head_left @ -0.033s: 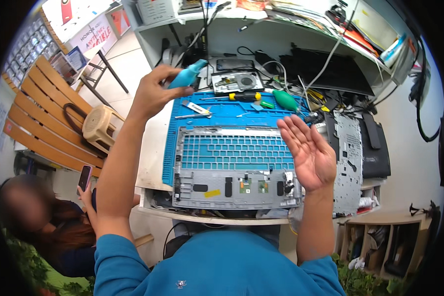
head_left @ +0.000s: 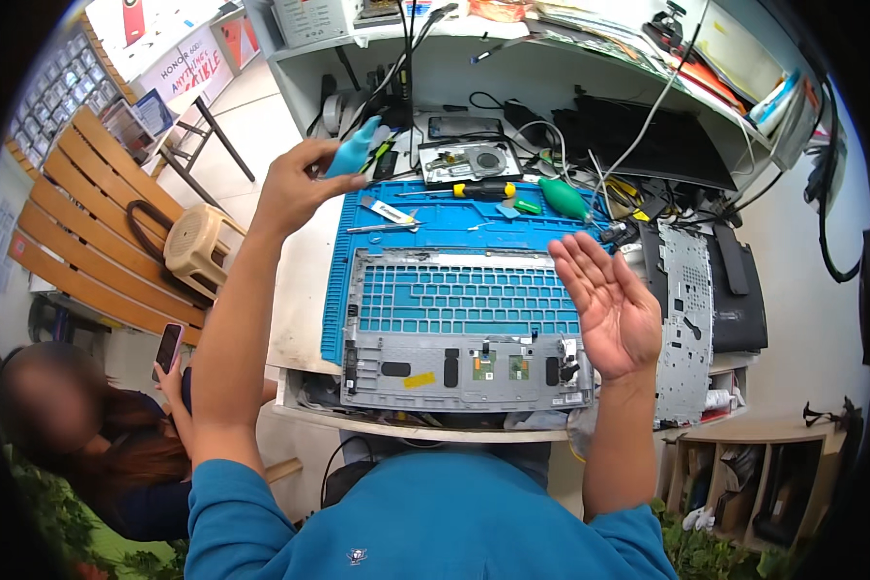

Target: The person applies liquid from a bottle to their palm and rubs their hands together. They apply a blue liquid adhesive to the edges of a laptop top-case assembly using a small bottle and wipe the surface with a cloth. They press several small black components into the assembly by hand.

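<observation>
My left hand grips a light-blue plastic bottle with a nozzle, raised over the back left of the blue silicone mat. My right hand is open and palm up, fingers slightly curved, over the right end of a grey laptop keyboard frame lying on the mat. The keyboard openings show the blue beneath. Behind the frame lie a yellow-handled screwdriver, a green bulb blower and small tools.
A perforated metal plate and black laptop parts sit at the right. A black screen, cables and shelf clutter fill the back. At left are a wooden bench, plastic stool and another person holding a phone.
The bottle in my left hand has shifted slightly left and looks a little more upright. My open right hand has moved a little down and right in the view.
</observation>
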`<state>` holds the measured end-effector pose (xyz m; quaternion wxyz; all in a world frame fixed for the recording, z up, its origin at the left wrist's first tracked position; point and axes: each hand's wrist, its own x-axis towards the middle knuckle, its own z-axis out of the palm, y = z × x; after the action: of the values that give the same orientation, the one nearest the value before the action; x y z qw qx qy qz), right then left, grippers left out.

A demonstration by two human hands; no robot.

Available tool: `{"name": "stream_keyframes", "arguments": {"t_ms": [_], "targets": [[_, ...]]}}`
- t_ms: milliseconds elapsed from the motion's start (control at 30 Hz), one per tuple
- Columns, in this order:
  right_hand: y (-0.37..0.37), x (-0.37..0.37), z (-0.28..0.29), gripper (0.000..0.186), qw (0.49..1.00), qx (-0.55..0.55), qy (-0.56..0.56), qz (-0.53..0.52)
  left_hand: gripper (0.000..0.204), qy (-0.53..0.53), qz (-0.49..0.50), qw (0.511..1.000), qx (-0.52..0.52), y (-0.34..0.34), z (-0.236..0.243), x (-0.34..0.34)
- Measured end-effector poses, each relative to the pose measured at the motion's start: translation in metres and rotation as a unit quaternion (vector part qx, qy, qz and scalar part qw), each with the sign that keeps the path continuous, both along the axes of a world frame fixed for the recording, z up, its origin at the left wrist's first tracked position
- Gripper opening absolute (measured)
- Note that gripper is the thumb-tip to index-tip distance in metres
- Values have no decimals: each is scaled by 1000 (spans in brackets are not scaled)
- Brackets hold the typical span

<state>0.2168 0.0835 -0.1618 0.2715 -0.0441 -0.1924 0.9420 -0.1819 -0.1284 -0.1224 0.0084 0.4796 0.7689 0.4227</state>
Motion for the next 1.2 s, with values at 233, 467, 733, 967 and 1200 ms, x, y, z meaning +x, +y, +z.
{"name": "stream_keyframes", "arguments": {"t_ms": [233,467,733,967,1200], "targets": [[3,-6,-14,56,999,-30,-15,0,52,-77,136,988,-2,-44,-124,-73],[11,-6,-8,56,1000,11,-25,5,59,74,193,978,41,-50,-110,-49],[-80,-122,48,53,926,363,-23,-101,65,56,-167,953,246,24,11,191],[-113,-155,101,71,736,624,93,-246,107,-313,-158,821,451,39,67,195],[-94,-167,46,84,672,678,86,-284,105,-365,-170,789,465,37,45,220]]}}
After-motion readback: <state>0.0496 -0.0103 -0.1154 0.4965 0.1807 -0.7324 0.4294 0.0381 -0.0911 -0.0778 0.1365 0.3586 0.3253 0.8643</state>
